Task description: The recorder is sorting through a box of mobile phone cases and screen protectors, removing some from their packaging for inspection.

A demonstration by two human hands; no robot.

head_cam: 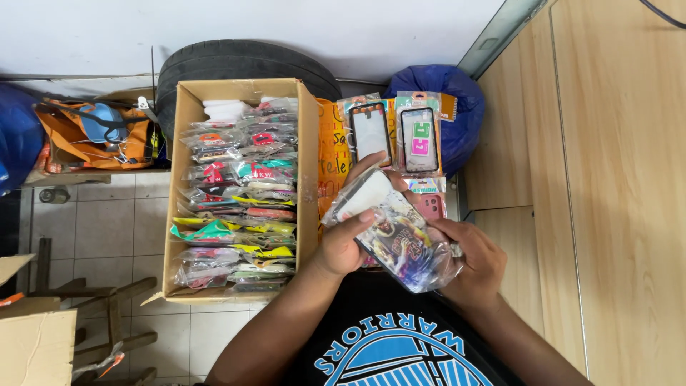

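Note:
My left hand (343,243) grips a printed phone case in a clear plastic sleeve (396,236), thumb on top and fingers under its upper end. My right hand (475,261) holds the sleeve's lower right side. The sleeve sits at chest height, just right of an open cardboard box (309,143). Several more bagged phone cases (239,193) fill that box in rows. Beyond my hands, two packaged black-rimmed phone cases (394,132) lie side by side.
A black tyre (236,61) stands behind the box. An orange bag (96,139) lies at the left, a blue bag (457,107) behind the packaged cases. Wooden panels (614,193) rise on the right. A wooden stool (107,307) and another cardboard box (36,343) are at lower left.

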